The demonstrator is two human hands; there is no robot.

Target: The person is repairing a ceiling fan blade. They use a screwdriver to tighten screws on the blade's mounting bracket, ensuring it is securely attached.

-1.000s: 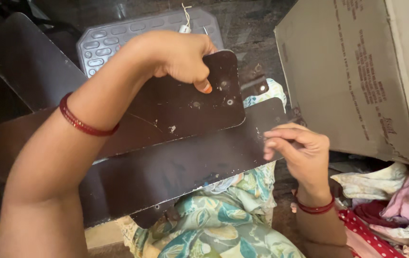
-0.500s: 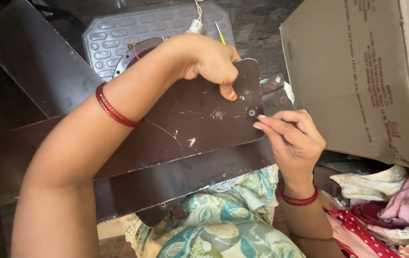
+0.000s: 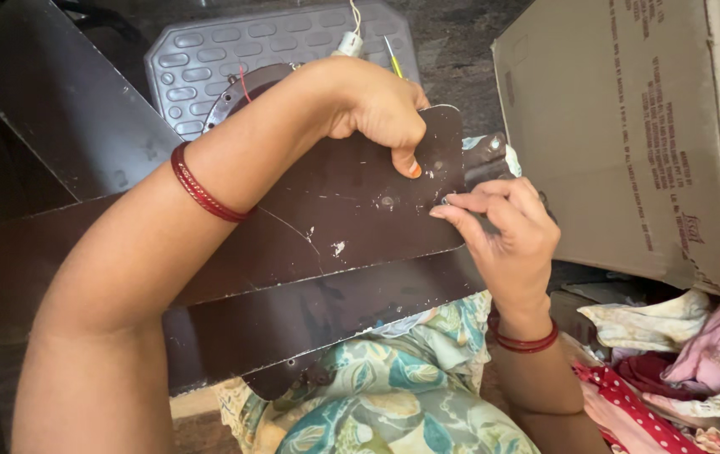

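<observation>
- While the left hand (image 3: 381, 113) grips the brown fan blade (image 3: 318, 227) at its end edge, fingers curled tight.
- Right hand (image 3: 503, 227) pinches a small screw (image 3: 445, 201) there, fingertips narrow.

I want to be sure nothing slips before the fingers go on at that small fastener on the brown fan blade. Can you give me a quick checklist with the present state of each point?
1. Left hand grips the end of the top brown fan blade, thumb pressed on its face: ok.
2. Right hand has its fingertips at a small fastener near the blade's edge: ok.
3. Fastener seated in its hole: cannot tell, too small.
4. Top blade rests on a second brown blade across the lap: ok.
5. Metal bracket lined up under the blade's end: cannot tell, mostly hidden.
6. Cardboard box stands apart from the right hand: ok.
</observation>
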